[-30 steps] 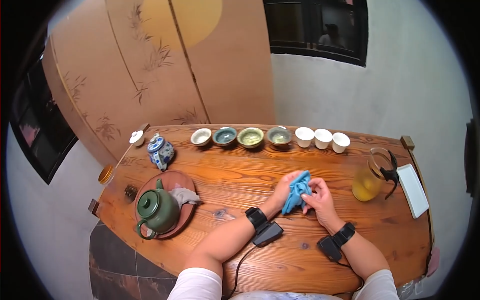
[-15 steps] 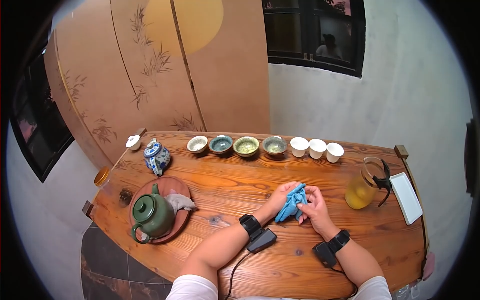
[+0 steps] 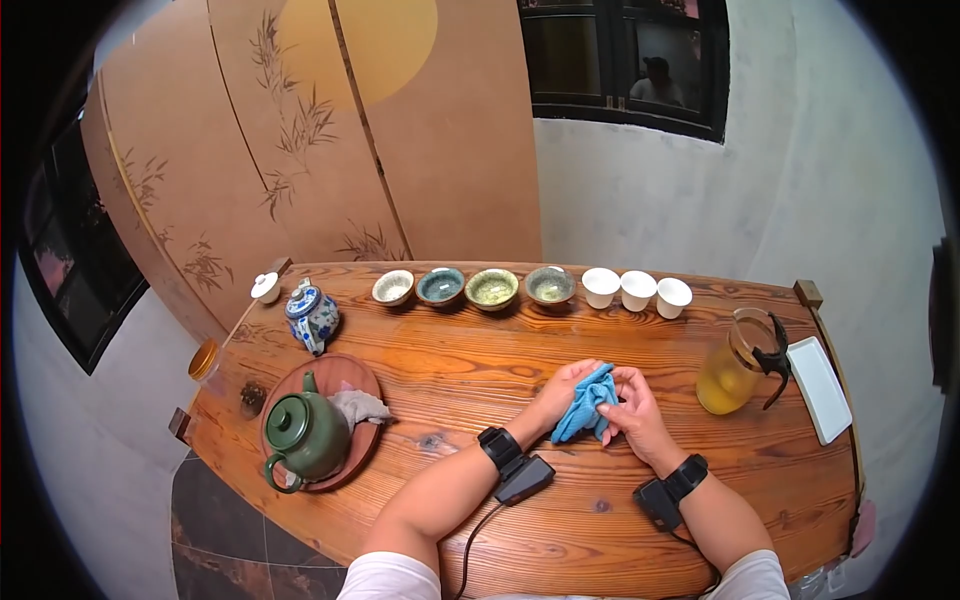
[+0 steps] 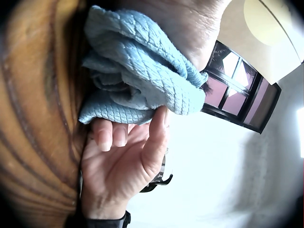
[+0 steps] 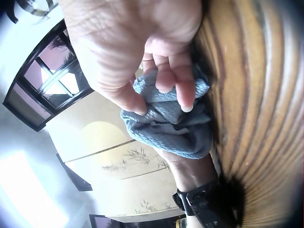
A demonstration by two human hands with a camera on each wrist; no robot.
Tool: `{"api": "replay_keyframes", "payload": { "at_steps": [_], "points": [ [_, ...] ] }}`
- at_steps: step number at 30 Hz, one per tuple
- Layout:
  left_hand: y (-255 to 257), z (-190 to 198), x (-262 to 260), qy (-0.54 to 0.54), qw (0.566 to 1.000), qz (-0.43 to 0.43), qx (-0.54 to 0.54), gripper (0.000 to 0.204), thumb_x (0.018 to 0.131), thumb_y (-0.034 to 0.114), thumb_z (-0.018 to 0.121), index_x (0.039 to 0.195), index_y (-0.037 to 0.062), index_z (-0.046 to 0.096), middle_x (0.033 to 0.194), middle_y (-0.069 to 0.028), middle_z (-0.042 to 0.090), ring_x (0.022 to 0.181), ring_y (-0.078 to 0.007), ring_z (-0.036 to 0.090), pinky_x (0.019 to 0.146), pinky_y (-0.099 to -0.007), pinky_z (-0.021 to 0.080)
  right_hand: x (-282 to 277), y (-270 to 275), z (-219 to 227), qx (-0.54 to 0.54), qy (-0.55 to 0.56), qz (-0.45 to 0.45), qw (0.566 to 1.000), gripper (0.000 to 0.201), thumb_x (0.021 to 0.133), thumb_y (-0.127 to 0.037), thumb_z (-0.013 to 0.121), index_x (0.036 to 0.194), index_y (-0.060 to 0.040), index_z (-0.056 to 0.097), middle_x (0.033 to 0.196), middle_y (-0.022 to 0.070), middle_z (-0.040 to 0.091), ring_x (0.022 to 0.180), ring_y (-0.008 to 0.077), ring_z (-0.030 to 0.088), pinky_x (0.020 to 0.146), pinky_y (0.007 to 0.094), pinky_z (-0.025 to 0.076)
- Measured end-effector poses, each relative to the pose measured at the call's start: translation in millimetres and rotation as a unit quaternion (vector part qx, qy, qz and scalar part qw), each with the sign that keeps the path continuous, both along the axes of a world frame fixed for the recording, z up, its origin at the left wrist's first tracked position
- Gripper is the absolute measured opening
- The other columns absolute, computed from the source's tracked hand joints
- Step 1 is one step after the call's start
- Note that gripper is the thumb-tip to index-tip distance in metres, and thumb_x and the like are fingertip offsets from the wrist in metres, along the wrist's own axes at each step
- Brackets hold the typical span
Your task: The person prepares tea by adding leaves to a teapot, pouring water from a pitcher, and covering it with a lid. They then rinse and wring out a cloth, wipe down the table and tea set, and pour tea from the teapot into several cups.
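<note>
A crumpled blue cloth [image 3: 586,405] is held between the two hands above the wooden table [image 3: 480,370]. In the head view the left hand [image 3: 557,396] holds it from the left, its fingers mostly behind the cloth. The right hand [image 3: 640,418] pinches the cloth's right side with thumb and curled fingers. The quilted cloth [image 4: 142,66] covers most of the left fingers in the left wrist view, with the right hand [image 4: 121,166] below it. The right wrist view shows the right thumb and fingers on the cloth [image 5: 166,123]. Whether anything lies inside the cloth cannot be seen.
A green teapot [image 3: 308,436] and grey cloth [image 3: 360,407] sit on a round tray [image 3: 372,375] at left, near a blue-and-white teapot [image 3: 312,315]. Several bowls and white cups [image 3: 601,287] line the back. A glass pitcher [image 3: 724,382] and white tray [image 3: 822,392] stand right.
Against one second ago, the whole head view has shifted slightly. Both hands keep hold of the blue cloth, whose folds look slightly different, and it sits slightly more tilted.
</note>
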State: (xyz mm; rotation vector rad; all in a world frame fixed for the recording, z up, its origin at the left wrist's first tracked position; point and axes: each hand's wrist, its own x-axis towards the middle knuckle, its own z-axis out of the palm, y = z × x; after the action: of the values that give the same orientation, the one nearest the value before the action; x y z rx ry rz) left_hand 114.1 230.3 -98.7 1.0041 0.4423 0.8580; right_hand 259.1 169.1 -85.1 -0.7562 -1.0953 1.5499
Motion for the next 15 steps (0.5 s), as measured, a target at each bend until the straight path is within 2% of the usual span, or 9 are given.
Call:
{"api": "replay_keyframes", "payload": {
  "at_steps": [2,5,15],
  "points": [
    [2.5,-3.6,0.9,-0.009,1.0,-0.016,0.012,0.018,0.091,0.023,0.046,0.083,0.0081,0.053,0.074,0.0025,0.055,0.066,-0.0045,0.052,0.06,-0.019,0.045,1.3,-0.3,-0.3,0.001,0.002,0.002,1.0,0.041,0.078,-0.003,0.059,0.11,-0.005,0.033,0.091,0.0091,0.05,0.064,0.0112,0.056,0.044,0.021,0.049],
    [1.6,-2.1,-0.6,-0.008,1.0,-0.015,-0.018,0.017,0.091,0.022,0.046,0.085,0.0076,0.054,0.075,0.002,0.056,0.067,-0.005,0.053,0.06,-0.019,0.045,0.3,-1.4,1.8,-0.006,0.002,0.002,1.0,0.041,0.079,-0.003,0.059,0.111,-0.0048,0.033,0.091,0.0091,0.05,0.064,0.0111,0.056,0.044,0.0208,0.049],
    [-0.7,1.6,-3.1,0.003,1.0,-0.023,-0.007,0.018,0.091,0.021,0.044,0.091,0.0067,0.054,0.076,0.0013,0.058,0.067,-0.0058,0.055,0.061,-0.0194,0.046,2.0,-1.1,0.7,-0.003,-0.003,0.008,1.0,0.04,0.079,-0.002,0.058,0.111,-0.0052,0.033,0.092,0.0089,0.05,0.064,0.0103,0.056,0.046,0.0207,0.049]
  ]
}}
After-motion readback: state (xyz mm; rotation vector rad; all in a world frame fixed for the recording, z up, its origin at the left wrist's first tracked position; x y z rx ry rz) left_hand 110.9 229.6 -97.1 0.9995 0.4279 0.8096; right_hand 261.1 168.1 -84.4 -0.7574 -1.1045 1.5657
